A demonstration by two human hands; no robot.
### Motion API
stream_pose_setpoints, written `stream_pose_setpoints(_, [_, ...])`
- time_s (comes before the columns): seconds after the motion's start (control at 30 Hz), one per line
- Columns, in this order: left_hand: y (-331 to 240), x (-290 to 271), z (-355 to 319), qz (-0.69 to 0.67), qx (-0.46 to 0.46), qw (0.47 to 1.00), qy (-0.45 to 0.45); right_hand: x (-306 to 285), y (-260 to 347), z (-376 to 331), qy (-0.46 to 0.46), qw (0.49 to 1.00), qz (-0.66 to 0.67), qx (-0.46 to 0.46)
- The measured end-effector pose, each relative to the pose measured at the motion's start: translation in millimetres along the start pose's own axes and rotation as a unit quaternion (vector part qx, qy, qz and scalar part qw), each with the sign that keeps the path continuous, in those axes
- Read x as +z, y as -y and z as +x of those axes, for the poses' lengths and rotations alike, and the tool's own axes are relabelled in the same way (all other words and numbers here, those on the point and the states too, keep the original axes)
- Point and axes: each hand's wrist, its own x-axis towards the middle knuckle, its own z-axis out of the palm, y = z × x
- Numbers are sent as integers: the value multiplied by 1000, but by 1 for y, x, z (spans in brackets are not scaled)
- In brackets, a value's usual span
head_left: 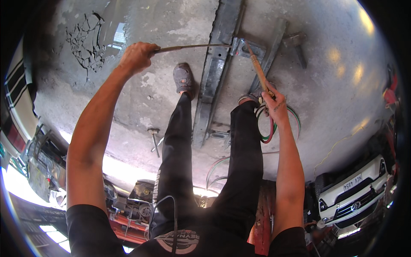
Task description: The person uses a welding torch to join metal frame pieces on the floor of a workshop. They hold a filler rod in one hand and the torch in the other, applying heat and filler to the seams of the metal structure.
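My left hand (139, 58) is closed round the handle end of a long thin metal rod (192, 46). The rod reaches right, its far tip at a short crosspiece (252, 49) of a steel frame (220, 51) on the floor. In my right hand (276, 105) is a brass gas torch (257, 66), its tip pointing at that same crosspiece. No flame can be made out. Red and green hoses (296, 115) loop on the floor beneath the right hand. Whether rod and torch tips touch the metal is too small to tell.
One hammer (295, 41) lies right of the frame, another (154, 138) left of my legs. My shoe (183, 79) stands left of the long rail. Cracked dark residue (87, 43) marks the concrete at upper left. A white vehicle (353, 192) is at lower right.
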Motion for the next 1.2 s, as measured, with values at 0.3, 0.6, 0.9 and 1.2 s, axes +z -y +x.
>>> stream_pose_setpoints(0.3, [5,0,5,5,-32,999,21,-1,-2,3,6,1000,3,-20])
stream_pose_setpoints(0.6, [19,9,9,-2,-28,1000,-3,-3,-4,-5,13,1000,1,0])
stream_pose_setpoints(0.9, [29,16,13,4,-25,1000,-10,-2,-10,-11,25,1000,2,18])
stream_pose_setpoints(1.2, [23,13,10,5,-28,999,-16,0,-16,-15,31,999,0,17])
